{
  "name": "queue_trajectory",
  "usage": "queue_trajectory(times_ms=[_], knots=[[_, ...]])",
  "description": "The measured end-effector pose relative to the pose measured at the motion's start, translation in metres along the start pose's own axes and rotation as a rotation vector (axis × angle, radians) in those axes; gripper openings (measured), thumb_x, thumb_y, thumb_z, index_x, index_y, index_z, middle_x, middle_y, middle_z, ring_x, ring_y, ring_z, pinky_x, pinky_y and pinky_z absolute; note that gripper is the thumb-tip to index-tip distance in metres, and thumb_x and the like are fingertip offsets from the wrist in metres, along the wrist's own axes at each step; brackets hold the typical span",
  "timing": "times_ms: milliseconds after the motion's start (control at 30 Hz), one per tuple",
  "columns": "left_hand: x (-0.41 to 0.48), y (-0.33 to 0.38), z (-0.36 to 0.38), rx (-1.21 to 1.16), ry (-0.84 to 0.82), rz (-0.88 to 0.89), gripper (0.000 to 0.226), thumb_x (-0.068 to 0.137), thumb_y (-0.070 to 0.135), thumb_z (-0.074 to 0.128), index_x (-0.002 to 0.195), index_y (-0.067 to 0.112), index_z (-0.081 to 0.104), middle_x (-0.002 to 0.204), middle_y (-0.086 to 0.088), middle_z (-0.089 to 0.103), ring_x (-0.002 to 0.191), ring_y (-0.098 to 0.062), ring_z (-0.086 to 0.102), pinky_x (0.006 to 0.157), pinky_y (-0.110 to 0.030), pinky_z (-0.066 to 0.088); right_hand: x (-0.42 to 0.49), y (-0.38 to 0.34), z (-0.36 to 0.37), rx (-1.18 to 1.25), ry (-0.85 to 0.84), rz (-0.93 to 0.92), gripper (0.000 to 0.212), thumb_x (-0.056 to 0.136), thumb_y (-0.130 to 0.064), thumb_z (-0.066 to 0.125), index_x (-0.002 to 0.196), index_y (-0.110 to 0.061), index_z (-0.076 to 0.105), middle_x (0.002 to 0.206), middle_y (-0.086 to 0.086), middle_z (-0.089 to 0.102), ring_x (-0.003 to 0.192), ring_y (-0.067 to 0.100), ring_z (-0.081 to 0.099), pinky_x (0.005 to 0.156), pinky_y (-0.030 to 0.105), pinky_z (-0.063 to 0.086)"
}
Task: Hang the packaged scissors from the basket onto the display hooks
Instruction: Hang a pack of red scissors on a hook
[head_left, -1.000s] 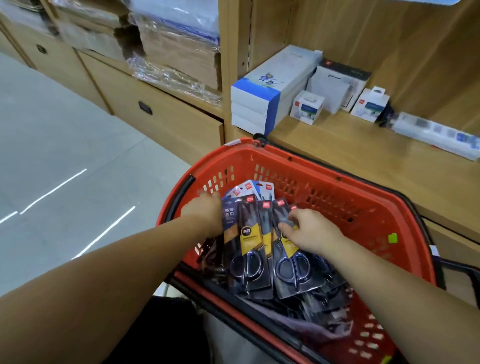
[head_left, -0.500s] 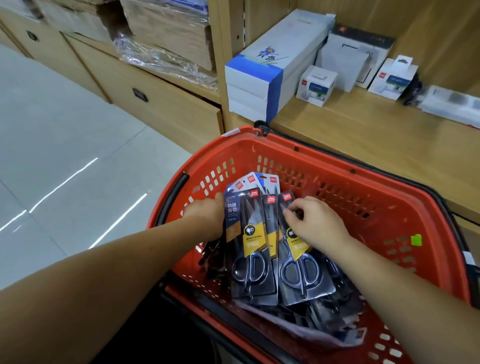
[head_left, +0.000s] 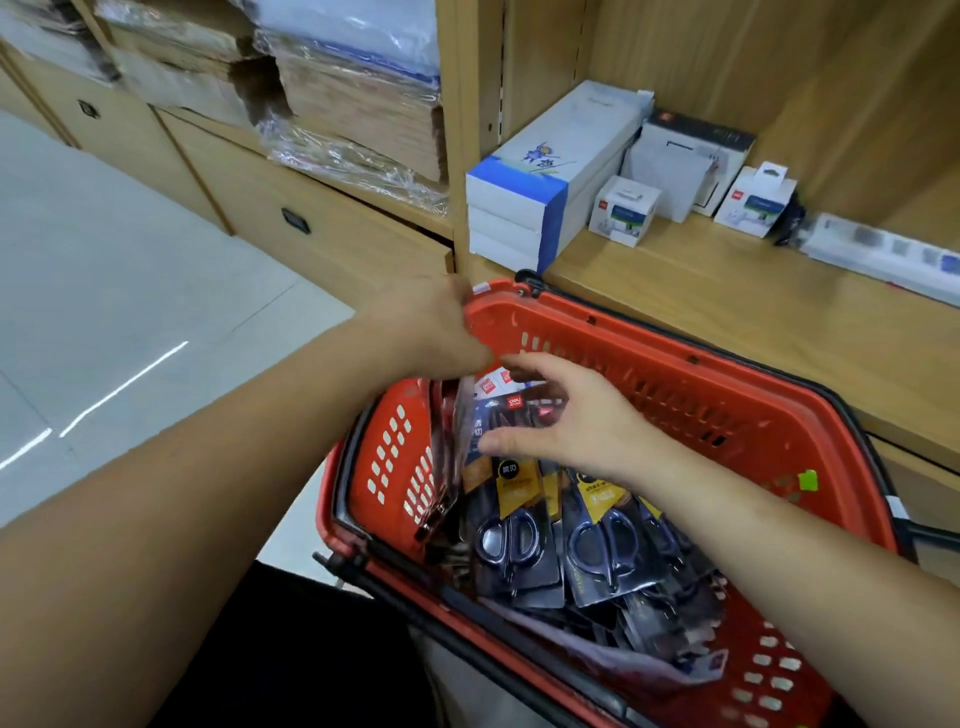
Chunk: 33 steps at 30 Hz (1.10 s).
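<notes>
Head view: we see a wooden shelf unit (head_left: 727, 322) across the top and a pale tiled floor (head_left: 130, 312) on the left. A red basket (head_left: 675, 374) sits just below the shelf edge, its black handles folded down along the rim.

Both bare forearms reach in from the bottom corners and converge at the basket's far left corner.

The left hand (head_left: 426, 332) is at rim height with its back toward us. The fingers curl out of sight and the thumb tucks in at the lower right. It grips the top of a bundle of packs (head_left: 451, 452), which hangs edge-on along the basket's left wall. This area is blurred.

The right hand (head_left: 576, 426) is palm down over the basket, fingers spread and loosely bent, thumb pointing left. It holds nothing, and we cannot tell whether it touches anything.

The packaged scissors (head_left: 511, 540) lie overlapping in the basket directly under that hand, handles toward us.

Long blue-and-white boxes (head_left: 550, 171) are stacked on the shelf, with a small white box (head_left: 623, 208) beside them. There is a green sticker (head_left: 808, 479) on the basket's right wall.
</notes>
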<state>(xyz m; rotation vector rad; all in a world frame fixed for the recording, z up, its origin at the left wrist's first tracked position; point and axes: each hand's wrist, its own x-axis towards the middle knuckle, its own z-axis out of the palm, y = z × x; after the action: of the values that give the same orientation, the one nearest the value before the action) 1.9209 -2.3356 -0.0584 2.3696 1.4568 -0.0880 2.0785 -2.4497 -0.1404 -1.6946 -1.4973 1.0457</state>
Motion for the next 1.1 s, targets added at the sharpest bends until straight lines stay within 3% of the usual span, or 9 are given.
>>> queue_trajectory(times_ms=[133,267,367,467,567,700,767,900,1100], knots=[[-0.007,0.010,-0.022,-0.229,-0.009,-0.029,0.036,0.087,0.039,0.071,0.117,0.020,0.070,0.105,-0.004,0.070,0.094,-0.023,0.068,0.089,-0.041,0.061,-0.006,-0.027,0.011,-0.097,0.088,-0.137,0.087,0.060,-0.049,0.099,0.134,-0.042,0.054,0.132,-0.022,0.057,0.122,-0.007,0.052,0.098,0.003,0.035],[-0.011,0.023,-0.024,-0.580,-0.097,-0.065,0.022,0.094,0.032,0.065,0.102,0.012,0.069,0.083,-0.009,0.076,0.065,-0.025,0.074,0.063,-0.035,0.065,-0.015,-0.032,-0.001,-0.145,0.255,-0.198,0.074,0.077,-0.043,0.090,0.143,-0.029,0.060,0.132,-0.015,0.066,0.120,-0.002,0.061,0.103,0.017,0.048],[-0.012,0.030,-0.019,-0.793,-0.153,-0.132,0.024,0.093,0.038,0.063,0.091,0.015,0.060,0.055,0.000,0.060,0.035,-0.012,0.048,0.037,-0.017,0.035,-0.029,-0.036,-0.024,-0.223,0.254,-0.185,0.055,0.087,-0.033,0.083,0.138,-0.029,0.061,0.121,-0.016,0.072,0.111,-0.003,0.067,0.101,0.025,0.054],[-0.010,0.042,-0.015,-1.000,-0.184,-0.104,0.048,0.098,0.061,0.052,0.095,0.015,0.059,0.059,-0.007,0.064,0.040,-0.014,0.045,0.040,-0.018,0.029,-0.040,-0.038,-0.045,-0.085,0.315,-0.104,0.034,0.093,-0.018,0.078,0.115,-0.037,0.060,0.104,-0.017,0.074,0.097,-0.009,0.069,0.095,0.019,0.055],[-0.009,0.053,-0.007,-1.176,-0.099,-0.037,0.044,0.107,0.053,0.047,0.119,0.011,0.057,0.070,-0.014,0.071,0.048,-0.018,0.054,0.043,-0.022,0.038,-0.040,-0.035,-0.064,0.149,0.381,0.012,0.028,0.094,-0.016,0.077,0.110,-0.032,0.060,0.100,-0.007,0.078,0.094,0.004,0.075,0.095,0.035,0.060],[-0.012,0.065,0.014,-0.988,0.130,0.087,0.035,0.097,0.043,0.069,0.126,0.026,0.058,0.083,0.002,0.069,0.067,-0.010,0.067,0.063,-0.028,0.055,-0.036,-0.035,-0.081,0.293,0.432,0.053,0.024,0.094,-0.013,0.077,0.107,-0.028,0.063,0.090,-0.011,0.080,0.085,0.005,0.076,0.079,0.027,0.059],[-0.013,0.067,0.024,-0.888,0.171,0.213,0.059,0.089,0.045,0.079,0.139,0.041,0.048,0.100,0.006,0.069,0.086,-0.005,0.071,0.077,-0.025,0.059,-0.034,-0.032,-0.088,0.328,0.491,0.078,0.026,0.092,-0.014,0.079,0.113,-0.023,0.067,0.094,-0.007,0.081,0.087,0.008,0.077,0.078,0.026,0.058],[-0.010,0.072,0.039,-0.855,0.010,0.374,0.086,0.074,0.055,0.089,0.143,0.053,0.037,0.122,0.016,0.067,0.114,-0.001,0.067,0.101,-0.034,0.055,-0.031,-0.031,-0.101,0.459,0.548,0.126,0.028,0.092,-0.013,0.080,0.118,-0.020,0.071,0.101,0.000,0.082,0.094,0.020,0.079,0.080,0.034,0.062],[-0.005,0.084,0.051,-0.946,-0.069,0.432,0.102,0.082,0.036,0.090,0.156,0.056,0.022,0.122,0.016,0.074,0.111,-0.008,0.073,0.101,-0.046,0.058,-0.028,-0.032,-0.114,0.605,0.632,0.155,0.019,0.093,-0.009,0.078,0.109,-0.016,0.074,0.096,0.003,0.082,0.085,0.020,0.080,0.070,0.035,0.063]])
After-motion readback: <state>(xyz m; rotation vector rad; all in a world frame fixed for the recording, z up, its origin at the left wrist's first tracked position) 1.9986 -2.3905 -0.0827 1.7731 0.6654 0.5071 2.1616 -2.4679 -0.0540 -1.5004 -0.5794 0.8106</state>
